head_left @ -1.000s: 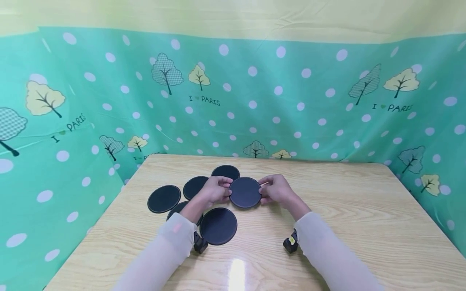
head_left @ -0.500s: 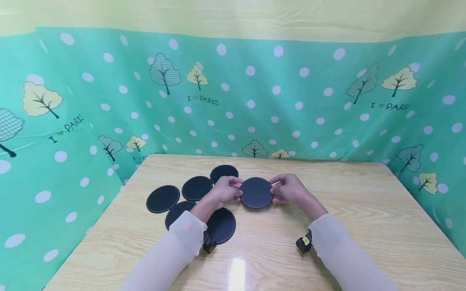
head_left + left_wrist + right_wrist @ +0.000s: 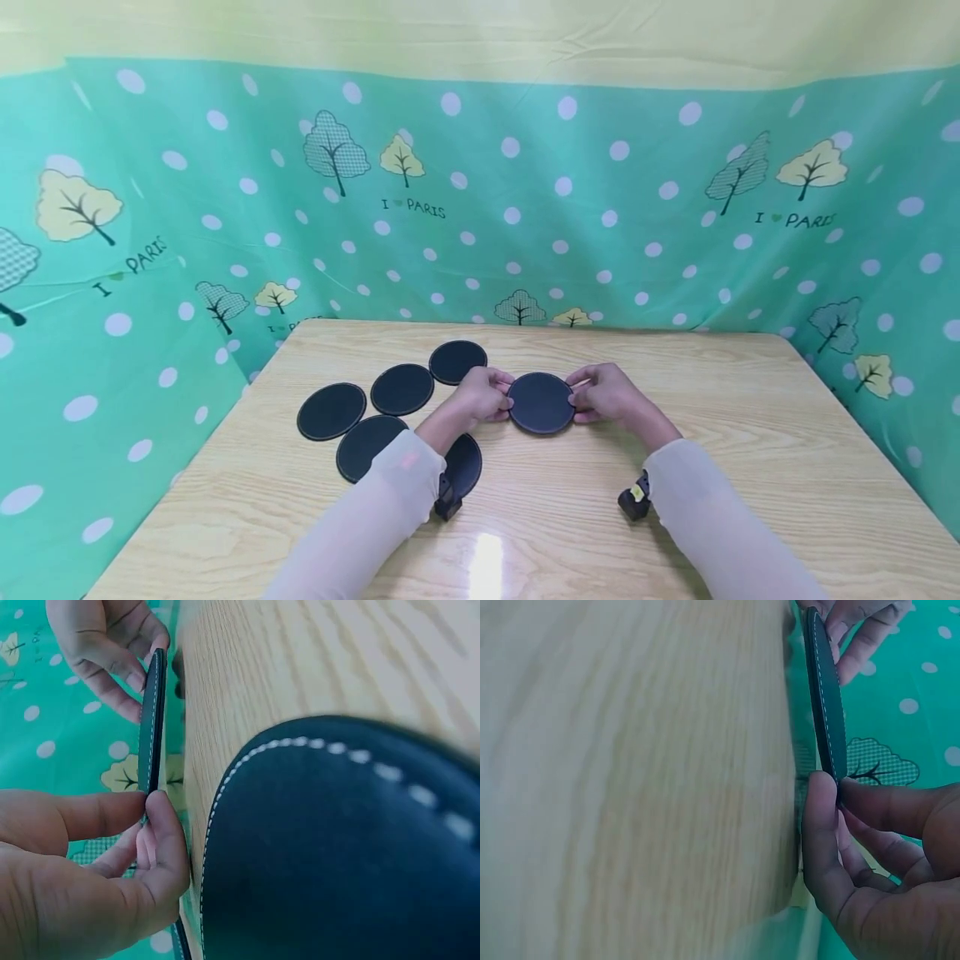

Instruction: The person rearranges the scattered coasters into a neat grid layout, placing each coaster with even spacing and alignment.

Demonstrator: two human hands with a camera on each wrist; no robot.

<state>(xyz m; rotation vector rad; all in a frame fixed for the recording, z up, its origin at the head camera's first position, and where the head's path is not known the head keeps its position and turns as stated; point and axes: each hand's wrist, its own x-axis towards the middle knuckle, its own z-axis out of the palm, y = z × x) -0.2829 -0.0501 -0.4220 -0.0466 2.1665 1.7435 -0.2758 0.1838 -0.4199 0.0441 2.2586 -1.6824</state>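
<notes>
Both of my hands hold one round black coaster [image 3: 542, 403] with pale stitching along its rim, close over the wooden table. My left hand [image 3: 480, 395] pinches its left edge between thumb and fingers, and my right hand [image 3: 609, 393] pinches the opposite edge. Seen edge-on in the left wrist view, the held coaster [image 3: 152, 724] spans the two hands. The right wrist view has it edge-on too, with the right thumb and fingers gripping its near end. Another black coaster [image 3: 467, 468] lies flat below my left wrist, partly covered by the sleeve and wrist camera.
Several matching coasters lie flat on the left side of the table [image 3: 712, 417]: one at the far left [image 3: 332, 412], one behind [image 3: 402, 389], one farthest back [image 3: 457, 362] and one partly under the left sleeve [image 3: 367, 446]. A green dotted curtain [image 3: 480, 200] hangs around the table.
Both hands have carried the held coaster to the right, away from the coasters lying at the left. More of those coasters now shows behind the left arm.
</notes>
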